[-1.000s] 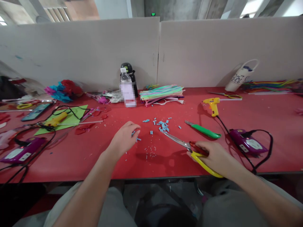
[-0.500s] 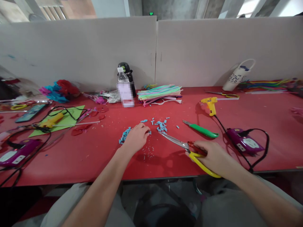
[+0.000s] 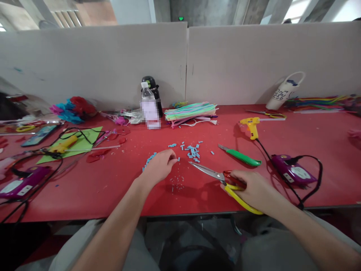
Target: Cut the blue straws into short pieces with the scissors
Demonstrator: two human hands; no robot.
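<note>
My left hand (image 3: pixel 159 165) is low over the red table, thumb and fingers pinched together. A small blue piece (image 3: pixel 178 159) sits at its fingertips. Behind that hand, and partly hidden by it, lies a heap of small blue pieces (image 3: pixel 149 160). A looser group of blue pieces (image 3: pixel 193 151) lies just right of the fingertips. In my right hand (image 3: pixel 249 188) is a pair of scissors (image 3: pixel 210 171) with one red and one yellow handle. Their blades point left and look closed or nearly so. Tiny pale scraps (image 3: pixel 177 182) are scattered between the hands.
A green utility knife (image 3: pixel 244 157) and a yellow glue gun (image 3: pixel 252 127) lie to the right, with a purple power adapter (image 3: pixel 295 169) and cord. Pastel pipe cleaners (image 3: pixel 191 113) and bottles stand along the partition. Another glue gun (image 3: pixel 63 144), green paper and a phone (image 3: pixel 41 135) are left.
My left fingers have drawn together into a pinch, and the hand has shifted slightly left. My right hand and the scissors stay almost as they were.
</note>
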